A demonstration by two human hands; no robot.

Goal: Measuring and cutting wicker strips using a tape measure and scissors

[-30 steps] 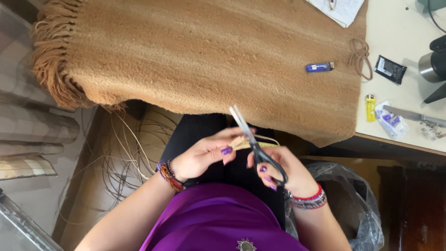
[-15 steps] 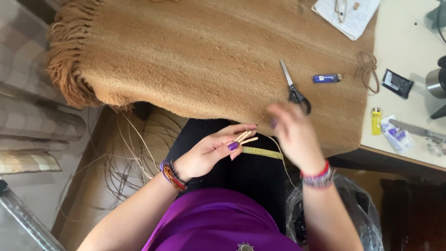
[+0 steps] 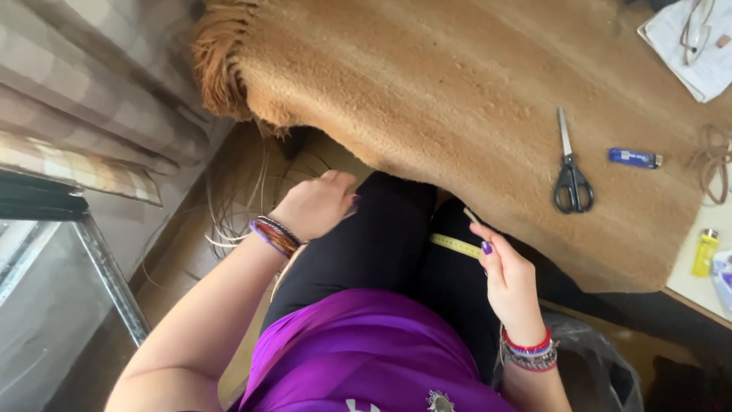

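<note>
Yellow tape measure (image 3: 455, 245) across lap, long axis left-right | pinched at its near end by right hand (image 3: 509, 281) | left hand (image 3: 316, 204) further off, curled down by knee, grip hidden

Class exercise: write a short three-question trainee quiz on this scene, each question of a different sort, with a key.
1. True or false: the scissors are in the right hand.
2. What lies just right of the scissors on the brown woolly cloth? A) blue lighter B) spoon C) cup
3. Fill in: the left hand reaches down toward the thin pale ______ by the floor.

Key: 1 false, they lie on the cloth; 2 A, the blue lighter; 3 strands.
</note>
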